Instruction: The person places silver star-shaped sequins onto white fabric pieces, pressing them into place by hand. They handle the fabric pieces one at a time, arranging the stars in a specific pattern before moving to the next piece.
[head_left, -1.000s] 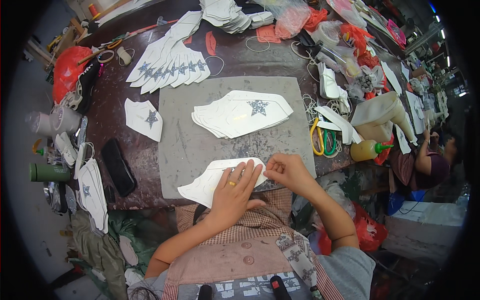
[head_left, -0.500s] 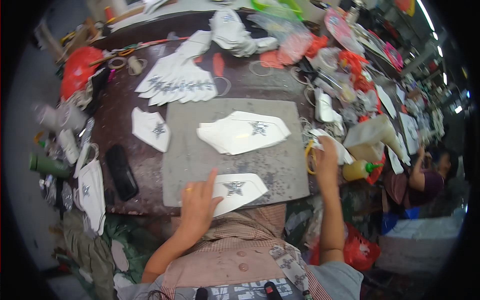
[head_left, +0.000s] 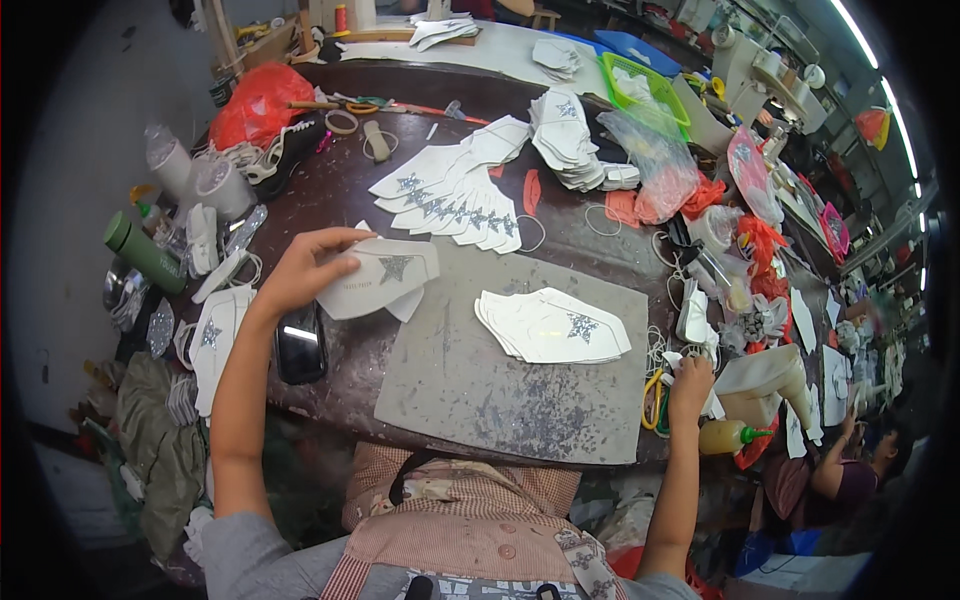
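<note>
My left hand (head_left: pixel 310 268) grips the edge of a flat white shoe-upper piece (head_left: pixel 350 290) with a silver glitter star, thumb on top. Beneath it a second white piece (head_left: pixel 405 306) shows partly, at the left edge of the grey mat (head_left: pixel 450 420). A small pile of similar star pieces (head_left: pixel 545 328) lies on the mat's right half. Over at the right edge of the table, my right hand (head_left: pixel 691 388) has its fingers drawn together by a small white piece; what they hold is unclear. Yellow-handled scissors (head_left: pixel 652 398) lie just left of it.
Fanned star pieces (head_left: pixel 455 200) and a taller stack (head_left: pixel 562 140) lie beyond the mat. A black case (head_left: pixel 300 345) and a green bottle (head_left: pixel 140 250) are on the left. Right of my right hand are a yellowish glue bottle (head_left: pixel 725 437) and a cloudy plastic container (head_left: pixel 760 380).
My left hand has carried a star piece from the mat's near edge up and left, over the piece lying there. The right hand stays at the right side. The whole view has shifted.
</note>
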